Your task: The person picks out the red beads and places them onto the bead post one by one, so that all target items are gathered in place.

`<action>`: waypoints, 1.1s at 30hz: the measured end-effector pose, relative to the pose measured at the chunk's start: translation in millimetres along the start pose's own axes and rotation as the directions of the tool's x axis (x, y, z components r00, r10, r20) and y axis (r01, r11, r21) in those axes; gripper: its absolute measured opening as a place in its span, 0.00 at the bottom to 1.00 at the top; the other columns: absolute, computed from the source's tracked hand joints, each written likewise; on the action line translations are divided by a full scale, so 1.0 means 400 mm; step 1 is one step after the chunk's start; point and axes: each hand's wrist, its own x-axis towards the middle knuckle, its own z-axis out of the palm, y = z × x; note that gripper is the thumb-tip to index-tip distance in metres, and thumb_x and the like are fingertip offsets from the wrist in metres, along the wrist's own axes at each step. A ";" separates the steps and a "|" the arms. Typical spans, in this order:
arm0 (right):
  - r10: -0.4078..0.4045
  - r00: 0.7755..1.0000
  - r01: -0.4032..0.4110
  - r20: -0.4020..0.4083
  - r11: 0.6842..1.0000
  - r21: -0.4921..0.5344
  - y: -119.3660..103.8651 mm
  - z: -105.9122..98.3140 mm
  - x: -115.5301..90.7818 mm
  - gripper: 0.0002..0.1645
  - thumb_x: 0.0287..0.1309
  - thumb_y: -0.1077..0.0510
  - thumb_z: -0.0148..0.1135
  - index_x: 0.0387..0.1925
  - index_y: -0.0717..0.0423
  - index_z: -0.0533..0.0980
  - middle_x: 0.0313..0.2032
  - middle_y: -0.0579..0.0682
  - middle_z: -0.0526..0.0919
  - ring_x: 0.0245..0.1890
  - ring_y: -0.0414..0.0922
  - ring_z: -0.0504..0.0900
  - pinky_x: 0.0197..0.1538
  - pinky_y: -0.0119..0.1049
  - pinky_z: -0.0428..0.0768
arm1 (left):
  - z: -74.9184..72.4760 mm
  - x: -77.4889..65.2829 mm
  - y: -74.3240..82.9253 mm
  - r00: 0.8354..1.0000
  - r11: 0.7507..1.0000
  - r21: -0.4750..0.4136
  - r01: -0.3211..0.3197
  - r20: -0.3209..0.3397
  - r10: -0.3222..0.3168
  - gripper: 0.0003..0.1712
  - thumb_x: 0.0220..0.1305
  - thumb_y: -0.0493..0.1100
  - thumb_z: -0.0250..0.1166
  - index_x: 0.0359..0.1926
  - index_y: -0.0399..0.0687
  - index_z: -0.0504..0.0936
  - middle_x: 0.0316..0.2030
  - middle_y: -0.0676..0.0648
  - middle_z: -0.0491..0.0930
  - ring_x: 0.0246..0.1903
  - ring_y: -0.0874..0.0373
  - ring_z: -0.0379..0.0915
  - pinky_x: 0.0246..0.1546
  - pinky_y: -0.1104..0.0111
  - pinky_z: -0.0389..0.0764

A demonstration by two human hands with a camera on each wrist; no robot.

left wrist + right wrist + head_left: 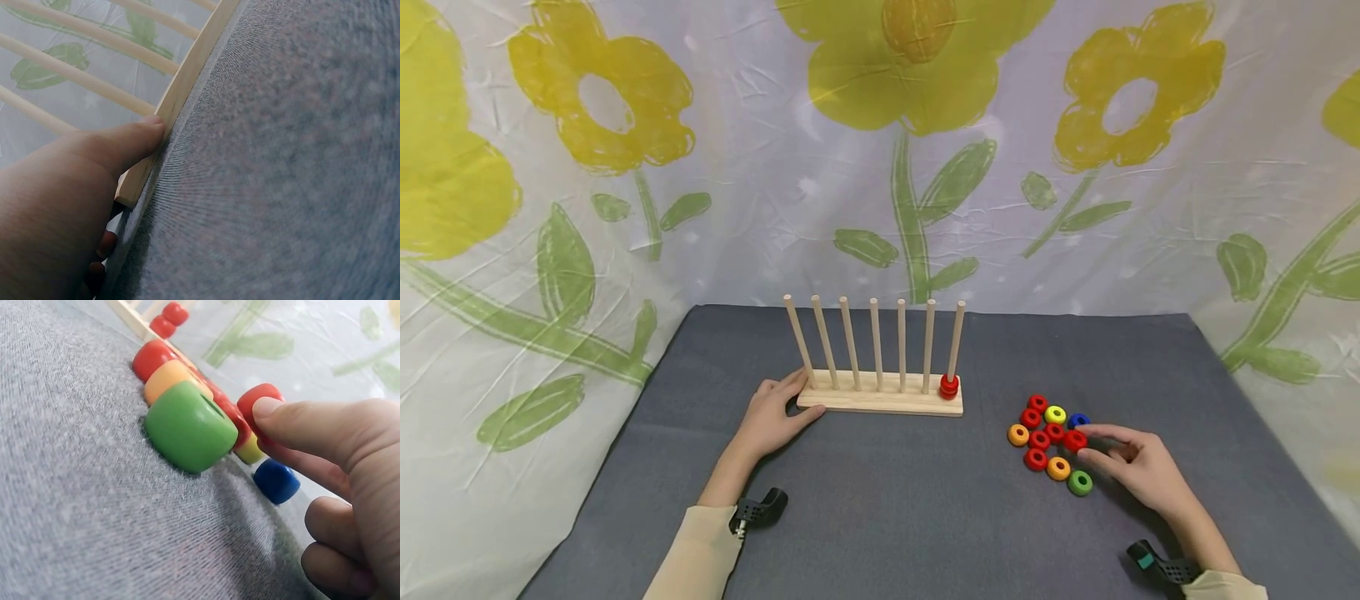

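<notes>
A wooden peg rack [880,402] with a row of several upright pegs stands on the cloth. Red beads [949,387] are stacked low on its rightmost peg. My left hand [775,415] grips the rack's left end, its thumb along the front edge of the base, as the left wrist view also shows. Between thumb and index finger, my right hand [1138,467] pinches a red bead [262,403], raised over the others in the right wrist view. Close by lie a green bead [190,428] and a blue bead [276,481]. The other right fingers are curled.
Several loose beads lie in a cluster right of the rack, among them a yellow bead [1055,414], an orange bead [1018,434] and more red ones. Grey cloth [910,508] covers the table. A flower-printed curtain [760,167] hangs behind.
</notes>
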 end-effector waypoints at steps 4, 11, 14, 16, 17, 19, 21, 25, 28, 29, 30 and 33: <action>-0.005 1.000 0.005 -0.003 1.000 0.012 -0.012 -0.005 0.002 0.22 0.61 0.58 0.74 0.56 0.58 0.82 0.10 0.41 0.57 0.10 0.30 0.52 0.13 0.34 0.58 | -0.001 0.000 0.001 1.000 1.000 0.000 -0.003 -0.001 0.003 0.49 0.64 0.66 0.67 0.76 0.44 0.65 0.73 0.41 0.64 0.49 0.45 0.66 0.50 0.47 0.68; -0.034 0.999 0.034 -0.003 0.999 0.005 -0.028 -0.007 0.008 0.21 0.61 0.59 0.74 0.56 0.57 0.83 0.10 0.40 0.56 0.10 0.30 0.52 0.13 0.34 0.57 | 0.001 -0.001 0.001 1.000 1.000 -0.001 -0.013 -0.014 0.013 0.49 0.64 0.65 0.68 0.76 0.43 0.65 0.73 0.41 0.65 0.48 0.45 0.66 0.49 0.48 0.68; -0.040 0.999 0.040 -0.002 0.999 0.004 -0.033 -0.004 0.011 0.21 0.61 0.59 0.74 0.55 0.56 0.83 0.11 0.38 0.56 0.10 0.30 0.52 0.13 0.34 0.56 | 0.002 -0.001 0.002 1.000 1.000 0.001 -0.011 -0.017 0.011 0.49 0.64 0.65 0.68 0.76 0.43 0.65 0.72 0.41 0.65 0.48 0.46 0.66 0.49 0.48 0.69; -0.044 0.999 0.044 -0.001 0.999 -0.005 -0.036 -0.001 0.013 0.20 0.61 0.58 0.74 0.54 0.56 0.83 0.11 0.37 0.57 0.11 0.30 0.52 0.13 0.34 0.56 | 0.002 -0.001 0.002 1.000 1.000 0.002 -0.012 -0.019 0.012 0.49 0.64 0.65 0.68 0.76 0.42 0.65 0.72 0.41 0.65 0.48 0.46 0.66 0.49 0.48 0.68; -0.043 0.999 0.043 0.000 0.999 -0.007 -0.038 0.000 0.015 0.20 0.61 0.58 0.74 0.54 0.56 0.83 0.11 0.36 0.57 0.11 0.30 0.52 0.13 0.34 0.56 | 0.003 -0.001 0.002 1.000 1.000 0.000 -0.011 -0.019 0.011 0.49 0.64 0.65 0.68 0.76 0.42 0.65 0.72 0.41 0.65 0.48 0.46 0.66 0.49 0.48 0.68; -0.041 0.999 0.041 -0.001 0.999 -0.011 -0.041 0.002 0.016 0.20 0.61 0.57 0.74 0.53 0.56 0.83 0.12 0.35 0.57 0.11 0.30 0.52 0.12 0.34 0.56 | 0.003 0.000 0.002 1.000 1.000 -0.004 -0.010 -0.016 0.010 0.49 0.64 0.65 0.68 0.76 0.43 0.65 0.72 0.41 0.65 0.48 0.46 0.66 0.49 0.48 0.68; -0.039 0.999 0.039 0.001 0.999 -0.012 -0.044 0.004 0.019 0.20 0.60 0.57 0.75 0.53 0.55 0.83 0.12 0.35 0.57 0.11 0.31 0.52 0.12 0.34 0.56 | 0.002 0.000 0.002 1.000 1.000 -0.009 -0.009 -0.012 0.009 0.49 0.65 0.65 0.68 0.76 0.43 0.65 0.73 0.41 0.65 0.49 0.45 0.66 0.50 0.48 0.68; -0.034 0.999 0.034 0.010 0.999 0.007 -0.052 0.007 0.022 0.20 0.60 0.57 0.75 0.53 0.55 0.83 0.12 0.35 0.57 0.11 0.31 0.52 0.12 0.34 0.56 | 0.001 0.000 0.002 1.000 1.000 -0.012 -0.006 -0.006 0.006 0.49 0.65 0.65 0.68 0.76 0.44 0.64 0.73 0.41 0.64 0.50 0.45 0.66 0.51 0.47 0.68; -0.035 0.999 0.034 0.019 0.999 0.020 -0.062 0.008 0.026 0.20 0.60 0.57 0.75 0.54 0.55 0.83 0.12 0.36 0.57 0.11 0.31 0.52 0.12 0.35 0.56 | 0.000 -0.001 0.002 1.000 1.000 -0.010 -0.009 -0.007 0.009 0.49 0.65 0.65 0.68 0.76 0.44 0.64 0.73 0.41 0.64 0.50 0.45 0.66 0.51 0.47 0.68; -0.035 0.999 0.034 0.021 0.999 0.021 -0.064 0.009 0.028 0.20 0.61 0.57 0.74 0.54 0.55 0.83 0.12 0.37 0.57 0.11 0.31 0.52 0.12 0.35 0.56 | 0.000 -0.002 0.002 1.000 1.000 -0.009 -0.010 -0.006 0.010 0.49 0.65 0.65 0.68 0.76 0.44 0.64 0.73 0.41 0.64 0.50 0.45 0.66 0.51 0.47 0.68; -0.035 0.999 0.034 0.023 0.999 0.023 -0.066 0.009 0.030 0.20 0.61 0.58 0.74 0.54 0.55 0.83 0.12 0.37 0.57 0.10 0.31 0.52 0.12 0.35 0.55 | 0.000 -0.002 0.002 1.000 1.000 -0.009 -0.010 -0.006 0.010 0.49 0.65 0.65 0.68 0.76 0.44 0.64 0.73 0.41 0.64 0.50 0.45 0.66 0.51 0.47 0.68; -0.052 0.998 0.051 0.025 0.998 0.025 -0.069 0.012 0.039 0.19 0.62 0.61 0.73 0.55 0.56 0.82 0.11 0.39 0.56 0.10 0.28 0.51 0.12 0.36 0.54 | -0.001 -0.003 0.002 1.000 1.000 -0.008 -0.010 -0.007 0.010 0.49 0.65 0.64 0.68 0.76 0.43 0.64 0.73 0.41 0.64 0.49 0.45 0.66 0.50 0.47 0.68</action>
